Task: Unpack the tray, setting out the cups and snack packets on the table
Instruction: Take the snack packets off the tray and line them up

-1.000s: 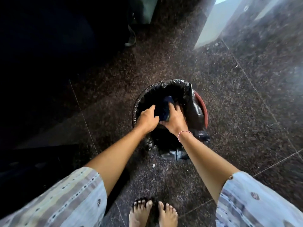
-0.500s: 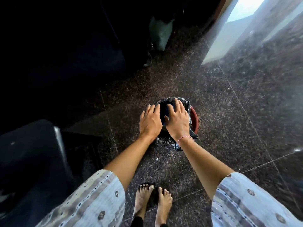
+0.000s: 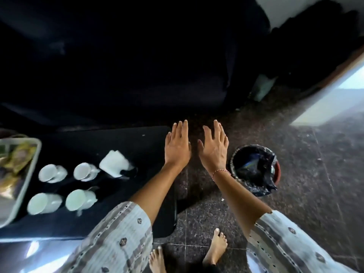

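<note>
Cups (image 3: 65, 186), 4 of them, stand on the dark table (image 3: 149, 138) at 9 o'clock, beside the tray (image 3: 29, 174) holding snack packets (image 3: 19, 156). Left hand (image 3: 177, 146) and right hand (image 3: 214, 150) hover flat, fingers spread, empty; bin (image 3: 256, 168) at 3 o'clock.

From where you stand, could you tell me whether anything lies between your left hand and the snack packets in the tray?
Yes. Four white cups and a white napkin sit on the table between the left hand and the packets in the tray.

Dim, right-side daylight, motion blur, edge distortion
</note>
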Demonstrator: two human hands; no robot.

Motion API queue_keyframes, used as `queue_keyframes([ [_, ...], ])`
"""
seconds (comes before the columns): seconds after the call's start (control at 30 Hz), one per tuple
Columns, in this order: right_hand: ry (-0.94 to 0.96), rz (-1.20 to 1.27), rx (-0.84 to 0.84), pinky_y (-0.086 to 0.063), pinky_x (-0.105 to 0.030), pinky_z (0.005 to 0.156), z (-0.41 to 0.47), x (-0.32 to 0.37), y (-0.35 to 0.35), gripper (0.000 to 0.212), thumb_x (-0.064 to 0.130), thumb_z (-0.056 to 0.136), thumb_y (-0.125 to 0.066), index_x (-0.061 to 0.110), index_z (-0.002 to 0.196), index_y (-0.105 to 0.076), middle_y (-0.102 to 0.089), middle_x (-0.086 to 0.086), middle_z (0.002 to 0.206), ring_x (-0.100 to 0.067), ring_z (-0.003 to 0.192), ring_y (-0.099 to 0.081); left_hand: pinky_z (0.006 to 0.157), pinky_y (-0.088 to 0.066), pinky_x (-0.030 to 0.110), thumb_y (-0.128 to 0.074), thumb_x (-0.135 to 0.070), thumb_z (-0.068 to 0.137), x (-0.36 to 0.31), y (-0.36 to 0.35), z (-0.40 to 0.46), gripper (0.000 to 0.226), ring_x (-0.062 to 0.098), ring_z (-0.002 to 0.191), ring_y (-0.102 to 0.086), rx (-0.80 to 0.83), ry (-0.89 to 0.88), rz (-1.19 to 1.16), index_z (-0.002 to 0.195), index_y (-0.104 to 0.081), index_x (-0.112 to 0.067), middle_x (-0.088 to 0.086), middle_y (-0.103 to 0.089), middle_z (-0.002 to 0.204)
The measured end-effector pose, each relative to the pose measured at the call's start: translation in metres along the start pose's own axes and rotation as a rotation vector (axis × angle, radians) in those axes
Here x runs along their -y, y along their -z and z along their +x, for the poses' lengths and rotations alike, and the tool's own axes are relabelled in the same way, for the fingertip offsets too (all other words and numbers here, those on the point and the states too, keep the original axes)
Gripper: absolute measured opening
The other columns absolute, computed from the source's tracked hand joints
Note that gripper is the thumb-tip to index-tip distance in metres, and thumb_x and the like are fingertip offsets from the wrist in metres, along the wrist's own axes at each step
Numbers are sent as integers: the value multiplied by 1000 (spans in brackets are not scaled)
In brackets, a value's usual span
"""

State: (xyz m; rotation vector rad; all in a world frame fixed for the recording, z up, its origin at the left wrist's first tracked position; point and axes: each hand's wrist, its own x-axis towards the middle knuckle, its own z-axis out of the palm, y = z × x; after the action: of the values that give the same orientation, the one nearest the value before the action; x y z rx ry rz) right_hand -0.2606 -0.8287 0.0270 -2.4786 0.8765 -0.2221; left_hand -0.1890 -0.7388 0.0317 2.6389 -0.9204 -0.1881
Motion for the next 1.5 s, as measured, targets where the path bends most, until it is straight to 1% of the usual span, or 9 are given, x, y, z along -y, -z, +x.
queue_keyframes([
  [0.57, 256, -6, 124, -20, -48, 115, -128, 367, -157, 50, 27, 91, -52, 15, 137, -38, -22, -13, 155, -29, 144, -17, 120, -17, 38, -38, -18, 94, 356, 179, -172, 63, 20, 147, -9, -115, 403, -43, 148, -7, -9, 8, -16, 158],
  [0.77, 391, -37, 190, -30, -47, 113, -126, 457, -217, 49, 27, 91, -52, 13, 136, -40, -26, -16, 153, -30, 143, -23, 118, -19, 40, -45, -21, 92, 454, 213, -187, 68, 24, 147, -13, -123, 556, -39, 148, -9, -7, 11, -18, 157],
  [0.97, 629, -139, 276, -41, -47, 105, -123, 515, -295, 56, 30, 86, -59, 8, 134, -43, -40, -22, 143, -35, 134, -39, 119, -16, 44, -38, -21, 95, 550, 201, -177, 67, 25, 148, -4, 26, 617, -84, 148, 1, -10, 12, -7, 159],
  [1.13, 676, -195, 450, -32, -44, 108, -117, 537, -372, 61, 33, 89, -53, 10, 141, -32, -35, -21, 147, -34, 137, -31, 118, -17, 46, -44, -23, 93, 630, 177, -177, 74, 31, 146, -7, 59, 710, -173, 148, 3, -6, 18, -6, 158],
  [1.2, 643, -228, 529, -31, -41, 108, -116, 540, -398, 63, 42, 92, -45, 12, 143, -27, -36, -20, 146, -32, 136, -32, 112, -28, 47, -47, -24, 93, 654, 165, -179, 75, 35, 143, -20, 37, 806, -291, 147, 1, -2, 21, -14, 156],
  [1.27, 547, -205, 611, -35, -41, 104, -113, 544, -420, 68, 54, 92, -34, 10, 143, -25, -41, -20, 141, -33, 131, -38, 106, -36, 46, -49, -27, 93, 676, 157, -173, 70, 40, 134, -35, 17, 1098, -576, 146, -10, 0, 26, -32, 148],
  [1.33, 412, -155, 665, -41, -42, 97, -110, 550, -433, 80, 64, 85, -21, 8, 142, -26, -47, -20, 135, -34, 123, -45, 93, -46, 48, -51, -29, 93, 692, 152, -165, 56, 39, 109, -56, -34, 1430, -1021, 135, -30, 2, 24, -58, 119],
  [1.4, 364, -189, 626, -45, -42, 91, -106, 553, -444, 68, 56, 90, -32, 8, 139, -31, -54, -19, 127, -34, 115, -51, 73, -50, 37, -53, -27, 93, 700, 150, -158, 48, 27, 81, -60, -68, 1493, -1314, 125, -41, 5, 15, -61, 89],
  [1.5, 322, -189, 564, -48, -42, 85, -104, 557, -448, 51, 37, 89, -47, 10, 132, -39, -63, -17, 112, -33, 103, -57, 78, -50, 38, -61, -23, 88, 704, 149, -150, 54, 32, 105, -58, -58, 1484, -1393, 129, -40, 4, 23, -59, 115],
])
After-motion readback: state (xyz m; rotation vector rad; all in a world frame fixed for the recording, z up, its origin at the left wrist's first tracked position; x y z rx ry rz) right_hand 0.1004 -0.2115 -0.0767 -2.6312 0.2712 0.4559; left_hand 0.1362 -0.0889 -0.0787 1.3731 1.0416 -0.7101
